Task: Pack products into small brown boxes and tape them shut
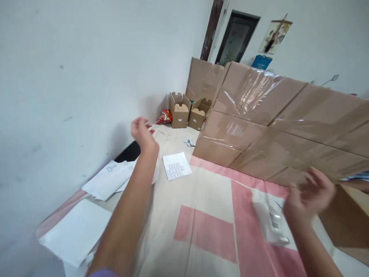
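Observation:
Raised over the left part of the cloth-covered table, my left hand (142, 132) is open, its fingers loosely bent and a little blurred, with nothing visible in it. A white card (176, 166) with rows of small outlined shapes lies flat on the table, below and to the right of this hand, apart from it. My right hand (311, 196) is held up at the right, thumb and fingers apart and holding nothing. Just left of it rests a white packet (272, 221) with shiny silvery parts, blurred and not clear in kind; no contact shows for certain.
A taped wall of cardboard (253, 142) rises along the right. Small open cartons (180, 115) and a red packet (165, 116) stand at the back. White papers (79, 229) lie by the left wall. A brown box (346, 215) and part of another person's arm (359, 185) are at far right.

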Motion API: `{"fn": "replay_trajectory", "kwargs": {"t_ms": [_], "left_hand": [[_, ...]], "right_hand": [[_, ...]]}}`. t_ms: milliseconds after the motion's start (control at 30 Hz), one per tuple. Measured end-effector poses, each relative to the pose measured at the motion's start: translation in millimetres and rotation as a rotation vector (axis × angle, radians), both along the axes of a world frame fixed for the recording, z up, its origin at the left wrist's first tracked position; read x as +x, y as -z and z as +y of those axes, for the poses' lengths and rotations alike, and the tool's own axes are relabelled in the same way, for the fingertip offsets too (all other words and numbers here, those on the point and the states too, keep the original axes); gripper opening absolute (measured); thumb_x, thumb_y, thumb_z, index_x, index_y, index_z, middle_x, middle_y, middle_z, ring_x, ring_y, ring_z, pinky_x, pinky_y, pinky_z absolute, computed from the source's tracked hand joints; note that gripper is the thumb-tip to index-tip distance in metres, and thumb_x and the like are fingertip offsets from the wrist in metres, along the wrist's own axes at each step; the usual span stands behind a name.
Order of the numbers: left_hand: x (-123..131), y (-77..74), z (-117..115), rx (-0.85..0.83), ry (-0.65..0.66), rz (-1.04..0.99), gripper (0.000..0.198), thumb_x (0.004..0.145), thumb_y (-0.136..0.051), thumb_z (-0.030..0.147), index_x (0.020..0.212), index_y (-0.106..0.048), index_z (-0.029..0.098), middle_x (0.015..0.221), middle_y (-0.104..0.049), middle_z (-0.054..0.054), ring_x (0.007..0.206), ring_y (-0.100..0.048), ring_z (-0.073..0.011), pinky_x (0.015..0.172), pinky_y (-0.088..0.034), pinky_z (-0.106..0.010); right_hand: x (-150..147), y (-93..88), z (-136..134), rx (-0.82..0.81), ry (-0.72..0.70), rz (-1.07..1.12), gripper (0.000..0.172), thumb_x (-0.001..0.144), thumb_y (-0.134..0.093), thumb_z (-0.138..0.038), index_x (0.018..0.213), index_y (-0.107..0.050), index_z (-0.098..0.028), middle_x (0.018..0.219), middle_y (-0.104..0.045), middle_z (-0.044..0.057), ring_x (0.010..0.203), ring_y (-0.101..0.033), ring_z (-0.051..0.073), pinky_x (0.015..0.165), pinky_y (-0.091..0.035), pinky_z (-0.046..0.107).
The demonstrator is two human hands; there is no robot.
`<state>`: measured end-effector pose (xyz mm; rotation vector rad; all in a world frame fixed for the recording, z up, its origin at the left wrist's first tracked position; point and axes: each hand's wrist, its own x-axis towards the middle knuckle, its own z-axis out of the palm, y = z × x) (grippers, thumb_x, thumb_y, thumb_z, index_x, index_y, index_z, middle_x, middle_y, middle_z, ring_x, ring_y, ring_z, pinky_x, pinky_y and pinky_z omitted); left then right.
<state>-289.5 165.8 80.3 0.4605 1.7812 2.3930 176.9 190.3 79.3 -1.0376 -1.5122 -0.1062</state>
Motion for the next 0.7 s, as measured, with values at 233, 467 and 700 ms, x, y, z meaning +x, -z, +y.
{"fn": "replay_trajectory", "kwargs": {"t_ms": [233,467,700], "left_hand": [[-57,69.3,118,-0.760,0.232,0.721,0.053,0.075,-0.070,0.021,0.127,-0.067,0.028,0.169,-0.020,-0.003,0.150,-0.027,-0.0394,0.119,-0.032,-0.054],[-113,106.5,204,-0.955,0.163,0.549,0.083,0.084,-0.070,0.034,0.157,-0.032,0.024,0.161,-0.036,-0.018,0.142,-0.043,-0.0359,0.114,-0.035,-0.051],[-106,99.2,186,-0.770,0.158,0.619,0.048,0.099,-0.047,0.051,0.121,-0.068,0.014,0.161,-0.036,-0.016,0.148,-0.037,-0.0274,0.118,-0.033,-0.034]], "right_hand": [[-343,-17.6,86,-0.145,-0.684,-0.476,0.068,0.086,-0.061,-0.035,0.150,-0.040,-0.022,0.169,-0.012,0.015,0.143,-0.043,0.037,0.109,-0.045,0.054],[-489,1.9,227,-0.774,-0.280,-0.515,0.061,0.089,-0.063,-0.036,0.143,-0.051,-0.010,0.145,-0.049,0.026,0.127,-0.057,0.039,0.099,-0.050,0.051],[-460,30.0,202,-0.577,-0.275,-0.524,0.040,0.098,-0.046,-0.036,0.107,-0.074,-0.009,0.130,-0.060,0.023,0.108,-0.067,0.035,0.096,-0.050,0.045]]}}
